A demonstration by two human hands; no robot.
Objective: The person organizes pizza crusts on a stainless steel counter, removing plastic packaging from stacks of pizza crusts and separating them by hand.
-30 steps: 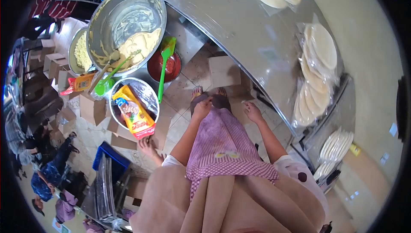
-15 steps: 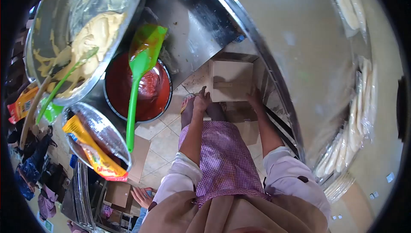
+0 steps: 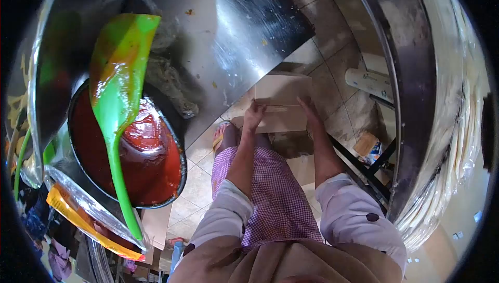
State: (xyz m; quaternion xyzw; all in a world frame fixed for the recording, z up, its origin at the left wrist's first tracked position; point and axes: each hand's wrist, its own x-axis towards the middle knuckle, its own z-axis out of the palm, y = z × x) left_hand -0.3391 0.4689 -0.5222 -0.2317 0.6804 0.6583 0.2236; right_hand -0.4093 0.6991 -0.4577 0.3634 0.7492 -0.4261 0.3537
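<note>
A cardboard box (image 3: 283,89) stands low on the floor in front of me. At its left side is my left hand (image 3: 254,115), its fingers curled together at the box's near left edge. My right hand (image 3: 309,109) lies along the box's right side with the fingers stretched out. Whether either hand bears the box's weight cannot be made out. Over at the left, a green spatula (image 3: 120,111) rests across a bowl of red sauce (image 3: 150,163).
A metal table (image 3: 234,18) with crumpled plastic is ahead on the left. A yellow packet (image 3: 86,223) sits by the sauce bowl. On the right are a dark table edge (image 3: 410,75), bagged flatbreads (image 3: 442,179) and a black metal frame (image 3: 364,171) near the floor.
The view has dropped closer to the floor and the tables loom larger. My hands have come forward from beside the apron to the box. The co-worker's hand at the lower left has mostly left view.
</note>
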